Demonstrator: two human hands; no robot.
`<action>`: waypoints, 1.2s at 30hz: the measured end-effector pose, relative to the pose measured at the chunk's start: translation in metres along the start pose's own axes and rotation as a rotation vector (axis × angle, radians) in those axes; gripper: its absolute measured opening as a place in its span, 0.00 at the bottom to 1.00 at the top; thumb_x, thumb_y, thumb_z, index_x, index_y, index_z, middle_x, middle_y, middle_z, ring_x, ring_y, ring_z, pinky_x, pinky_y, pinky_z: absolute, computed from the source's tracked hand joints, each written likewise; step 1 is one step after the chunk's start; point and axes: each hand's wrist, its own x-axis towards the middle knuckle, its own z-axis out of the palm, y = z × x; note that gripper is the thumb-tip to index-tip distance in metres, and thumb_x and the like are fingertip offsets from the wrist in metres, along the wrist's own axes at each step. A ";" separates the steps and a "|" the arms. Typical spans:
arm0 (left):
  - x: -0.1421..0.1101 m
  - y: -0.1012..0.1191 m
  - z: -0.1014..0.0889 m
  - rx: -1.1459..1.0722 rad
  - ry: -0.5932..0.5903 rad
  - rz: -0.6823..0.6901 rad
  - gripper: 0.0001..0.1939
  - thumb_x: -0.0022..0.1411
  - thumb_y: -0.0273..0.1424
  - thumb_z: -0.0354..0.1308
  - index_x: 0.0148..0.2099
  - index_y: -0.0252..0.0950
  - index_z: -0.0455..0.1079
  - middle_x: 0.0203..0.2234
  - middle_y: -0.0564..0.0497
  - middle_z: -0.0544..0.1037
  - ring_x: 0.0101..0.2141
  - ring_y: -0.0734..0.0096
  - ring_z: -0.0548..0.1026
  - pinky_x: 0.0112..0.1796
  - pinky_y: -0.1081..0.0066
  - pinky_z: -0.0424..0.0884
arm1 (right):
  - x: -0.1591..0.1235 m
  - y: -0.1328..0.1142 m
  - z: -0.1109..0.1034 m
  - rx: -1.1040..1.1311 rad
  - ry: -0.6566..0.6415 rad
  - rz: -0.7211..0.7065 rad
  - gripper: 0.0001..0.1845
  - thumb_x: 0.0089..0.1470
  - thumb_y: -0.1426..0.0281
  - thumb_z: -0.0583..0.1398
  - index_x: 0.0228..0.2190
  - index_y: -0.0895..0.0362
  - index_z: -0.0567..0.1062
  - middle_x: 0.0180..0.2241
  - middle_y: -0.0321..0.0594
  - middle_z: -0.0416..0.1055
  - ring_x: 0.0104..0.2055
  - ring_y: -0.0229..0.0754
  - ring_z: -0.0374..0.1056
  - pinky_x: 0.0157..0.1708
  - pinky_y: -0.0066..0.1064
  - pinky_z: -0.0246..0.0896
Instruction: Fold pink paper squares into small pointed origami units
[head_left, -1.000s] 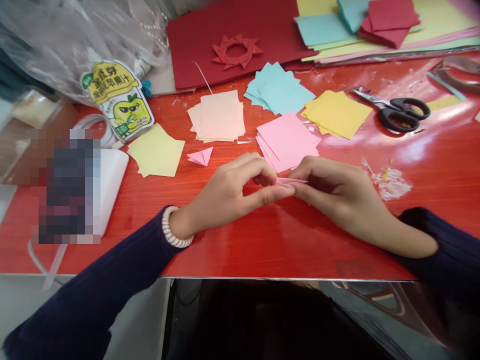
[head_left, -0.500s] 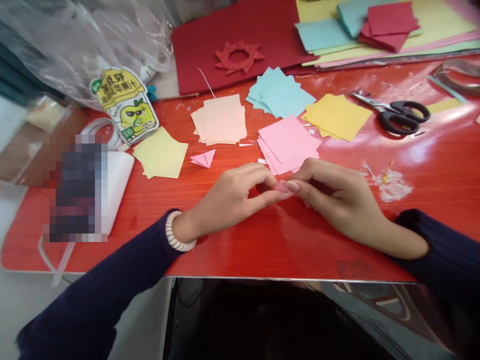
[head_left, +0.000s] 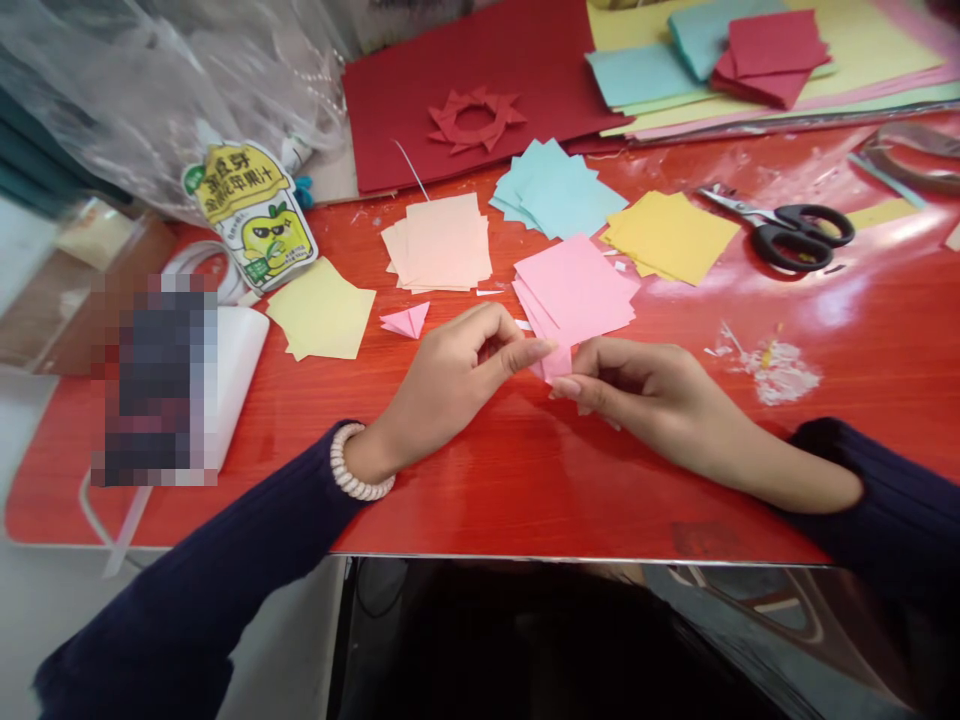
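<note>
Between my fingertips is a small piece of folded pink paper, partly covered by them. My left hand pinches it from the left, thumb on top. From the right, my right hand grips its lower edge between thumb and fingers. Just behind it lies a fan of square pink sheets. A finished-looking pink folded triangle rests on the red table, left of my left hand.
Stacks of peach, blue, yellow and pale-yellow paper lie around. Black-handled scissors are at right, near white scraps. A red paper ring sits on red sheets at the back. A drink pouch leans at left.
The folded pink paper has been turned and shows more of its face. My left thumb has moved up, and my right fingertips have shifted slightly left and down.
</note>
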 end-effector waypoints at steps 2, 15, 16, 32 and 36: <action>-0.001 0.000 -0.001 0.001 0.003 0.007 0.18 0.59 0.45 0.56 0.27 0.36 0.62 0.21 0.56 0.65 0.24 0.79 0.62 0.26 0.75 0.61 | 0.001 -0.001 -0.001 0.044 -0.036 0.015 0.17 0.55 0.60 0.61 0.22 0.58 0.67 0.19 0.29 0.57 0.21 0.30 0.52 0.19 0.25 0.47; -0.001 0.003 0.000 -0.094 -0.089 -0.022 0.14 0.59 0.42 0.58 0.33 0.35 0.67 0.28 0.54 0.73 0.30 0.78 0.69 0.32 0.75 0.66 | 0.000 -0.002 -0.003 0.213 -0.119 0.205 0.14 0.53 0.63 0.63 0.24 0.59 0.70 0.17 0.31 0.66 0.16 0.30 0.62 0.16 0.22 0.57; -0.002 0.004 -0.001 -0.100 -0.094 -0.011 0.14 0.59 0.41 0.59 0.31 0.35 0.68 0.28 0.54 0.74 0.29 0.78 0.69 0.31 0.75 0.66 | 0.000 -0.002 -0.003 0.206 -0.138 0.191 0.13 0.53 0.63 0.63 0.25 0.59 0.71 0.19 0.32 0.67 0.17 0.30 0.63 0.17 0.22 0.58; 0.004 0.014 -0.012 0.040 -0.208 0.056 0.18 0.64 0.42 0.52 0.28 0.34 0.68 0.23 0.54 0.72 0.25 0.78 0.67 0.29 0.75 0.64 | 0.000 -0.001 -0.006 0.177 -0.114 0.139 0.15 0.52 0.60 0.63 0.25 0.58 0.70 0.18 0.30 0.64 0.16 0.30 0.61 0.16 0.22 0.55; 0.014 0.011 -0.047 0.274 -0.087 0.081 0.19 0.61 0.47 0.52 0.34 0.36 0.69 0.28 0.51 0.70 0.32 0.72 0.68 0.34 0.71 0.65 | 0.001 -0.002 -0.007 0.189 -0.068 0.136 0.15 0.55 0.60 0.61 0.26 0.58 0.70 0.17 0.30 0.63 0.17 0.29 0.60 0.18 0.23 0.55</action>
